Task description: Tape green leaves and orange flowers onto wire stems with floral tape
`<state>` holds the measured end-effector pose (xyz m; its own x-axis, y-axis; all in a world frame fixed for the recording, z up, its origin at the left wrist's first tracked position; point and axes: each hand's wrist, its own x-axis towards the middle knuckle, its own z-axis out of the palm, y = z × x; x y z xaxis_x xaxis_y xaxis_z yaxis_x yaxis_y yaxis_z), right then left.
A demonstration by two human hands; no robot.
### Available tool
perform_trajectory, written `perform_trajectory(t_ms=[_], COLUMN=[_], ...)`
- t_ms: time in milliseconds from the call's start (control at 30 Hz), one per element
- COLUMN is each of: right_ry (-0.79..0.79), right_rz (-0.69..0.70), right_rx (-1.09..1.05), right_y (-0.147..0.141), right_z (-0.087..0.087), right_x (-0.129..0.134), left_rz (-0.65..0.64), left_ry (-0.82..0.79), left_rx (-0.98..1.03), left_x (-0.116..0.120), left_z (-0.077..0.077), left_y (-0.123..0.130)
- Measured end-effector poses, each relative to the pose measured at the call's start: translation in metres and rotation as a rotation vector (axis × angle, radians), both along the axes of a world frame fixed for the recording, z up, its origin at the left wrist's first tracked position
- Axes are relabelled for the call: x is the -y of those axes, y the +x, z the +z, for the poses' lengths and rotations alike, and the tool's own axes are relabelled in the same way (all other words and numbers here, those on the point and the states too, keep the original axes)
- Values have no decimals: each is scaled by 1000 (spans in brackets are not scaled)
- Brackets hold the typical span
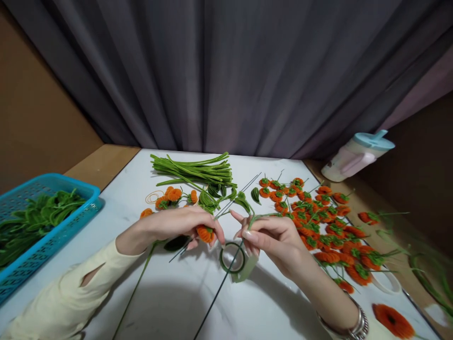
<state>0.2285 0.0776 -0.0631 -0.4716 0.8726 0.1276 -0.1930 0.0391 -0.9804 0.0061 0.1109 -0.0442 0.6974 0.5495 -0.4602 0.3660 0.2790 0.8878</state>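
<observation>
My left hand (198, 222) is closed round an orange fuzzy chenille flower (205, 233), its fingers curled down beside the petals. My right hand (272, 241) pinches a thin dark green wire stem (220, 288) between thumb and forefinger; the stem slants down toward me. A pale green strip (260, 216) runs across the right forefinger. Just below and between the hands is a roll of green tape (232, 258). Dark wires (240, 193) pass beneath the left hand, near a dark green leaf (177, 243).
A blue basket (94, 193) of green leaves stands at left. Green chenille stems (193, 170) lie at the back of the white table (159, 302). Many orange flowers (325, 215) spread over the right side. A lidded cup (354, 158) stands back right, before a grey curtain (226, 75).
</observation>
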Motion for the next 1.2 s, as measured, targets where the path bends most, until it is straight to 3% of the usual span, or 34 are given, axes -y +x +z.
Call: perform_trajectory(t_ms=[200, 633, 767, 1000, 1200], right_ry=[-42, -94, -89, -106, -87], right_rz=[17, 29, 26, 6, 3], right_rx=[-43, -29, -27, -15, -54], right_y=[-2, 0, -1, 0, 0], right_z=[0, -3, -2, -5, -4], right_x=[2, 3, 3, 2, 2], left_rz=[-128, -15, -2, 51, 24], left_ry=[96, 199, 147, -82, -56], left_rx=[-45, -37, -41, 2, -21], left_x=[5, 4, 4, 6, 6], left_z=[5, 8, 8, 7, 8], left_y=[5, 6, 7, 9, 8])
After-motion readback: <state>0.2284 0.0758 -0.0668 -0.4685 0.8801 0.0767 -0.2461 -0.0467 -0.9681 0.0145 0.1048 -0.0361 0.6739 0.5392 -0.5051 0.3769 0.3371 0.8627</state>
